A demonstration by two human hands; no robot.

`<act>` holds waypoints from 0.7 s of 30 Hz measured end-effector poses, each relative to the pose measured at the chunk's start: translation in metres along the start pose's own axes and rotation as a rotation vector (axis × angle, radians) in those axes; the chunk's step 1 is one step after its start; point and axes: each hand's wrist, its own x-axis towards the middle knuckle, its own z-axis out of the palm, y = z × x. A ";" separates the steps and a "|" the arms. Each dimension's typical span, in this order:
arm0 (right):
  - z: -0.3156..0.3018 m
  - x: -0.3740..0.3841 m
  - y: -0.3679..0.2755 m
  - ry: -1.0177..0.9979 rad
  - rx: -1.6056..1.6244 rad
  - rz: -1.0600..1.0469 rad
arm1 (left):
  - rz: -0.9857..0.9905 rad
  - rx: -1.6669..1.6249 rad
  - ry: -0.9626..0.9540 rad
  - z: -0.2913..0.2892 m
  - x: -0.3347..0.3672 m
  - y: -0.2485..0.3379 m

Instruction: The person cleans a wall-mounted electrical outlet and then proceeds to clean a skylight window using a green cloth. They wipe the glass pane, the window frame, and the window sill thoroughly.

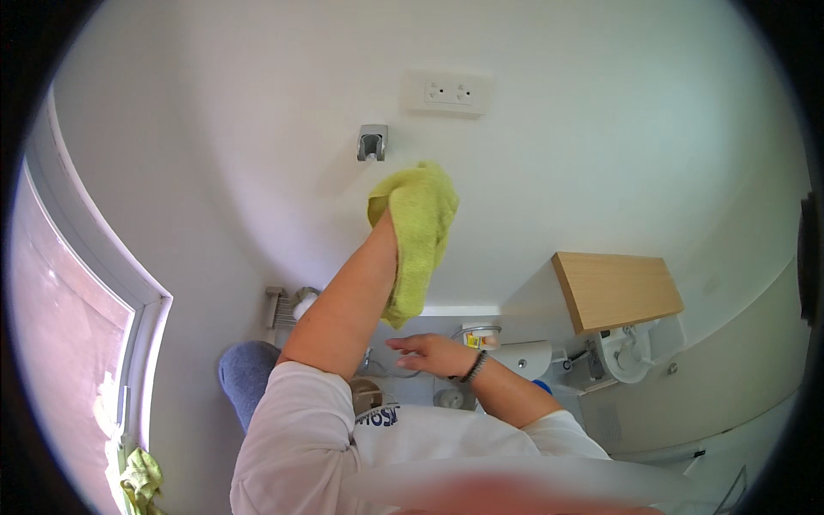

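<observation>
A lime-green cloth (418, 227) is held up against the white wall (532, 180) by my left hand (387, 227). Only the wrist shows; the cloth covers the fingers and hangs down beside the forearm. Just above the cloth, a chrome shower-head holder (372, 143) is fixed to the wall with nothing in it. My right hand (427, 354) is lower down in front of my body, fingers apart and holding nothing, a dark bracelet (474, 367) round its wrist. A small wire shelf (479, 335) with a yellow-labelled item is beyond it.
A double socket (448, 92) is high on the wall. To the right, a wooden cabinet (620, 290) juts out above a white washbasin (631, 356). At left are a window frame (142, 318), a blue-grey towel (245, 373), a metal rack (279, 309) and another green cloth (142, 481).
</observation>
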 end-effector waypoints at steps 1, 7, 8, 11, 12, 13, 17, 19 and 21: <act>0.005 0.008 -0.008 -0.013 -0.004 -0.065 | 0.001 0.124 0.140 0.027 -0.010 0.000; -0.042 0.043 0.001 0.511 0.818 -0.203 | 0.444 1.412 -0.043 -0.004 -0.050 -0.008; -0.059 0.044 -0.003 0.696 0.919 -0.393 | 0.552 1.519 -0.042 0.000 -0.071 -0.008; -0.111 0.041 0.004 1.010 0.178 -0.445 | 0.087 1.767 -0.080 -0.006 -0.111 0.004; -0.127 0.046 0.004 1.096 -0.413 -0.352 | -0.094 1.937 -0.222 -0.010 -0.126 0.015; -0.140 0.057 0.001 1.126 -1.004 -0.239 | -0.226 1.853 -0.185 -0.019 -0.140 0.021; -0.190 0.074 -0.086 0.758 -1.246 0.184 | -0.123 1.434 0.378 -0.049 -0.212 0.056; -0.216 0.073 -0.093 0.785 -1.367 0.131 | 0.024 1.526 0.736 -0.057 -0.245 0.081; -0.237 0.066 -0.080 0.803 -1.286 0.021 | 0.140 1.691 1.079 -0.069 -0.275 0.099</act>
